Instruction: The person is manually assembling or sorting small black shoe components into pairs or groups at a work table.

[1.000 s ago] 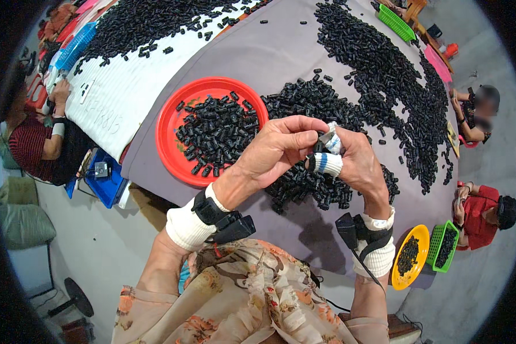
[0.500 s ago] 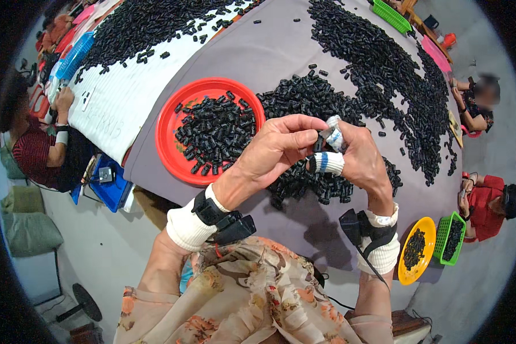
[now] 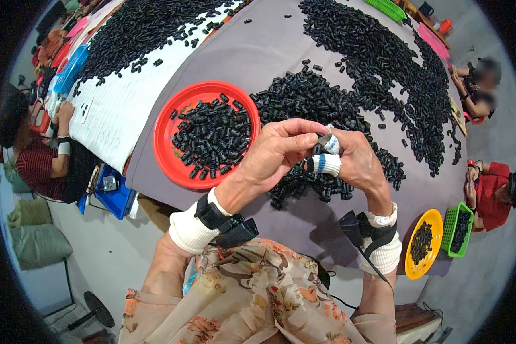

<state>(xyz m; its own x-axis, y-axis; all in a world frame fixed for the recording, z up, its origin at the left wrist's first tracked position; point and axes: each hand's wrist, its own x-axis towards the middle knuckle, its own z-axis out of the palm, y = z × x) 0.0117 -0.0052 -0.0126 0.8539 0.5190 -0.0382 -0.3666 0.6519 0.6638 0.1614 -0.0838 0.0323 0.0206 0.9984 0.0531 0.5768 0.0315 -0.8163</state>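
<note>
My left hand [image 3: 269,152] pinches a small black cylindrical part [image 3: 316,149] between thumb and fingers, above the middle of the table. Close against it, my right hand [image 3: 356,159] is closed, with white, blue-striped cloth covers [image 3: 327,164] on its thumb and a finger. Between the right fingertips shows a thin grey edge [image 3: 325,139], too small to name. Below and beyond both hands spreads a pile of black parts [image 3: 309,100]. Left of my left hand stands a red round tray [image 3: 161,135] holding many similar parts.
More black parts [image 3: 378,57] heap across the grey tablecloth [image 3: 229,57]. A yellow plate [image 3: 413,269] and a green basket [image 3: 450,229] with small black pieces sit at right. People work at the left and right sides. A blue bin [image 3: 113,198] is lower left.
My view has shifted slightly, so the tray and piles sit a little differently. Both hands stay together, the fingers barely changed around the black part.
</note>
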